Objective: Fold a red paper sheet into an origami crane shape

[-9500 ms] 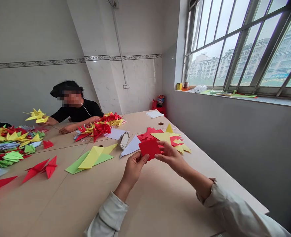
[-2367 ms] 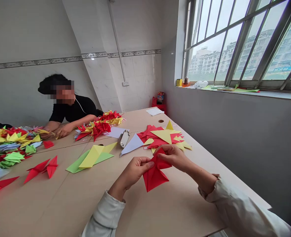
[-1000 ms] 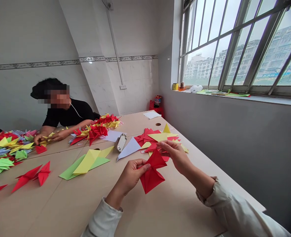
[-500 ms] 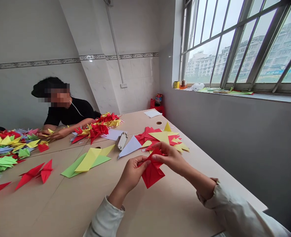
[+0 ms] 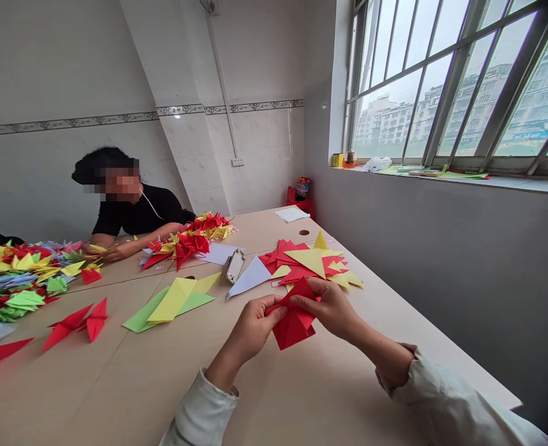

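Observation:
A partly folded piece of red origami paper (image 5: 293, 328) is held up over the table between my two hands. My left hand (image 5: 254, 325) pinches its left edge, thumb in front and fingers behind. On the other side my right hand (image 5: 332, 308) grips the upper right part, its thumb lying across the red face. Some of the fingertips are hidden behind the paper. Just beyond my hands lies a pile of red and yellow folded papers (image 5: 297, 257), with a pale blue folded sheet (image 5: 250, 279) to its left.
A phone (image 5: 234, 266) leans near the pale blue sheet. Green and yellow sheets (image 5: 176, 300) and red folded cranes (image 5: 69, 326) lie left on the table (image 5: 162, 384). A co-worker (image 5: 139, 210) sits across, behind heaps of colourful folded paper (image 5: 27, 266). A barred window is at right.
My right hand has moved slightly down and right along the red paper, and a flap now stands out at its right. The whole view has shifted a little.

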### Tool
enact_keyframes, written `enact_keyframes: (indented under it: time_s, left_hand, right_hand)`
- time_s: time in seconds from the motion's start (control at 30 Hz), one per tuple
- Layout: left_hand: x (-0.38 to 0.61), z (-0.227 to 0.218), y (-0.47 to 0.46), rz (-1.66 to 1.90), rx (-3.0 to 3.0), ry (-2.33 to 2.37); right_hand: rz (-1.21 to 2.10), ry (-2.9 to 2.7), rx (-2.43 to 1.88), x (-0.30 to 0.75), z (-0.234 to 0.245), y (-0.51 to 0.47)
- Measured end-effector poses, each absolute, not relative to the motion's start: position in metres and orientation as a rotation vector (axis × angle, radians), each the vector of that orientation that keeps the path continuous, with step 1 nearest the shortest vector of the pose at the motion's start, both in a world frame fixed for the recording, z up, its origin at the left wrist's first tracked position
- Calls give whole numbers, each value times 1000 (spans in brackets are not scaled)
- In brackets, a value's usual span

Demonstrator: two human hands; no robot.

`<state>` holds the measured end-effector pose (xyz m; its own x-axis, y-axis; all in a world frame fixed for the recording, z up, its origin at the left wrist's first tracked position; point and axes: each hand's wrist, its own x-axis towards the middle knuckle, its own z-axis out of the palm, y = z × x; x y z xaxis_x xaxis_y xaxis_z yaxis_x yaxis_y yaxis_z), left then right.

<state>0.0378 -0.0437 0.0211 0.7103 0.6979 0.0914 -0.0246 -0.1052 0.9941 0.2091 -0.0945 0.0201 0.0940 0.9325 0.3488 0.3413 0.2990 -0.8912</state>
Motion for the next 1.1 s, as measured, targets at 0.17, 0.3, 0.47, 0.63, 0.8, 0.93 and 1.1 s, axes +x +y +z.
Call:
enact_keyframes:
  time_s: [0.17,0.3,0.47,0.63,0.8,0.93,1.1]
  left_hand:
    - [38,21,-44,687,1552,578]
    - [39,20,-44,710,1557,582]
    - [40,17,-43,728,1552,586]
    - [41,14,-44,741,1561,606]
    - [42,13,-46,729,1541,613]
    - [42,15,-46,744,1547,643]
    - [40,19,-47,727,1562,625]
  right_hand:
    - [633,-1464,-1247,208,20,-94]
    - [647,-1460,-1235,209,21,-94]
    - [789,-1465,-1249,211,22,-94]
    - [778,-1424,-1234,212,19,-92]
    - [681,-1389,-1206,213,17,-91]
    - [684,-1393,-1199,214,17,-90]
    - [825,-1313,-1152,216,17,-89]
